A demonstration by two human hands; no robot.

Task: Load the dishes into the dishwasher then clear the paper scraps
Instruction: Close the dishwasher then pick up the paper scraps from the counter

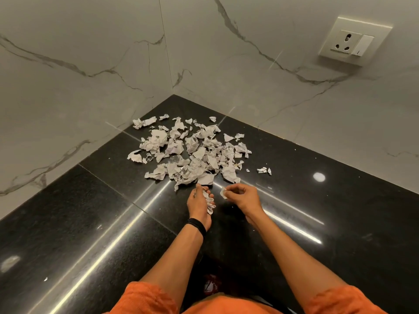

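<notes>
Paper scraps (192, 152): torn, crumpled bits of grey-white printed paper, lying in a loose heap on the glossy black stone tabletop (90, 223), up in its far corner where the two walls meet.
Why there: the heap lies close together, so it can be picked off from its near edge; a couple of stray bits (264, 170) lie apart to the right.
Held wad (209, 203): a small bunch of collected scraps, kept in one hand, seemingly so the other is free to pick.
Left grip (198, 202): fingers curled loosely round the wad, fingertips at the near edge of the heap; it serves as the store.
Right grip (243, 197): thumb and fingers pinched on one small white scrap (223, 192), just beside the left, likely about to hand it over.
Stage: scrap clearing under way, most of the heap left; no dishes or dishwasher in view.
Wristband (197, 225): black, on the left wrist.
Surroundings: pale veined marble walls (90, 64); cream wall socket (350, 43) upper right.
</notes>
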